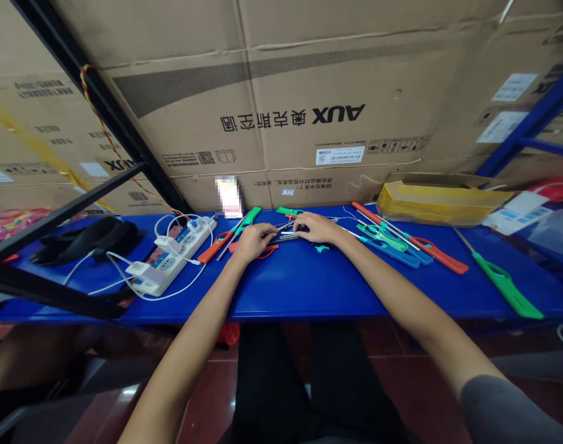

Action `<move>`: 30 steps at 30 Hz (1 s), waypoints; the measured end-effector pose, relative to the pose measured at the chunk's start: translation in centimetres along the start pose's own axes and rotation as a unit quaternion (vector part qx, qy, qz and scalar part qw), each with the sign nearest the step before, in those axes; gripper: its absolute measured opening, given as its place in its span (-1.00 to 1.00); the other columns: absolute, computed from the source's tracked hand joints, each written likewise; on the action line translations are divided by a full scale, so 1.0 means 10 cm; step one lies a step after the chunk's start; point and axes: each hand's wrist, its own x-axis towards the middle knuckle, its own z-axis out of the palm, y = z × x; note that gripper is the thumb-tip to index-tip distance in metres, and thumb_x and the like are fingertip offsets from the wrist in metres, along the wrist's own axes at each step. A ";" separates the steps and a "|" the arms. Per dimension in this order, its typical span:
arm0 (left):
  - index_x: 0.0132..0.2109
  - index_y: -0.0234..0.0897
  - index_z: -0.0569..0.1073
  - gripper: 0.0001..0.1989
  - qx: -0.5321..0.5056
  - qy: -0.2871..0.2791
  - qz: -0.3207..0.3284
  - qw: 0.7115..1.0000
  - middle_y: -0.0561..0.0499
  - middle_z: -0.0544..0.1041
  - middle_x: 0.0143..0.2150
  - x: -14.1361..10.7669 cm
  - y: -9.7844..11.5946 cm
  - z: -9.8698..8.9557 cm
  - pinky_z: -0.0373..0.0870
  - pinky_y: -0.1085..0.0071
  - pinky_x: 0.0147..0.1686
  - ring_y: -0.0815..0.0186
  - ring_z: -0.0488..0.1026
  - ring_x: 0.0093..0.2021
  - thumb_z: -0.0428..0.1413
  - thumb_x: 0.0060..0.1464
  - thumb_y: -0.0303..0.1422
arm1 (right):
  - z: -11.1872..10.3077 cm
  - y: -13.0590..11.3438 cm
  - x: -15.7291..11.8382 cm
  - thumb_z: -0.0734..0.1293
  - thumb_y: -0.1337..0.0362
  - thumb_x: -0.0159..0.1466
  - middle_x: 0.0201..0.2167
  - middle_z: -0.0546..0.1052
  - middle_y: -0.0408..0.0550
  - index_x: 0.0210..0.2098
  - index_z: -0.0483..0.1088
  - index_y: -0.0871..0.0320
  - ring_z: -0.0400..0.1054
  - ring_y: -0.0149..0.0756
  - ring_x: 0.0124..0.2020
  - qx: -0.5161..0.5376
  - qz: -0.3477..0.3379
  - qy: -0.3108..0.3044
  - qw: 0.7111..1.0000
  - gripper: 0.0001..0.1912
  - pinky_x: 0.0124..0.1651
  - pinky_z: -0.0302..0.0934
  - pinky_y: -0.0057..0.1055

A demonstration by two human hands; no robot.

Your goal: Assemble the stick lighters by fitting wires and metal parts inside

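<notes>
Both hands are over the back middle of the blue table [309, 283]. My left hand [254, 241] has its fingers closed at the left end of some thin metal rods [288, 236]; what it grips is too small to make out. Just to the right, my right hand [314, 228] bends its fingers down onto the same rods, and its grip is partly hidden. A red lighter handle [268, 251] lies under and beside my left hand. Behind my right hand is a green handle [288, 210], and a small green piece [322, 248] lies in front of it.
Red and green long lighters [215, 246] lie at left beside a white power strip [177, 256] with cables. On the right are blue lighters [396, 251], a red one [441, 255], a green one [507, 287] and a yellow-taped box [438, 200]. Cardboard stands behind.
</notes>
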 end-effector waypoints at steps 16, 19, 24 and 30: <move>-0.09 -0.16 0.73 -0.83 0.061 -0.028 0.011 0.998 -0.03 0.77 -0.12 0.01 -0.09 0.06 0.54 0.27 -0.07 0.12 0.67 -0.12 0.25 0.26 -0.46 | -0.07 0.01 0.00 0.54 0.34 0.34 -0.05 0.62 0.01 -0.19 0.58 0.07 0.46 -0.03 0.10 0.014 -0.022 -0.048 0.999 -0.91 0.21 0.31 -0.13; -0.09 -0.15 0.72 -0.82 0.065 -0.027 0.017 0.997 -0.03 0.75 -0.13 0.01 -0.10 0.07 0.53 0.27 -0.05 0.13 0.65 -0.12 0.24 0.27 -0.48 | -0.07 0.01 0.00 0.52 0.34 0.36 -0.03 0.62 0.02 -0.24 0.58 0.06 0.44 -0.02 0.14 0.018 -0.042 -0.043 0.998 -0.93 0.26 0.31 -0.08; -0.09 -0.16 0.70 -0.83 0.054 -0.024 0.023 0.998 -0.04 0.74 -0.14 0.01 -0.09 0.07 0.50 0.28 -0.07 0.15 0.62 -0.14 0.23 0.28 -0.49 | -0.06 0.01 0.01 0.52 0.34 0.37 0.03 0.62 0.04 -0.23 0.63 0.05 0.45 -0.01 0.18 0.028 -0.047 -0.041 0.998 -0.94 0.30 0.31 -0.02; -0.09 -0.18 0.69 -0.84 0.049 -0.029 0.024 0.998 -0.04 0.72 -0.16 0.01 -0.07 0.07 0.49 0.28 -0.08 0.15 0.61 -0.15 0.23 0.28 -0.49 | -0.05 -0.03 0.02 0.55 0.38 0.33 0.09 0.64 0.05 -0.23 0.68 0.02 0.46 0.02 0.23 0.038 -0.043 -0.039 0.998 -0.90 0.33 0.34 0.03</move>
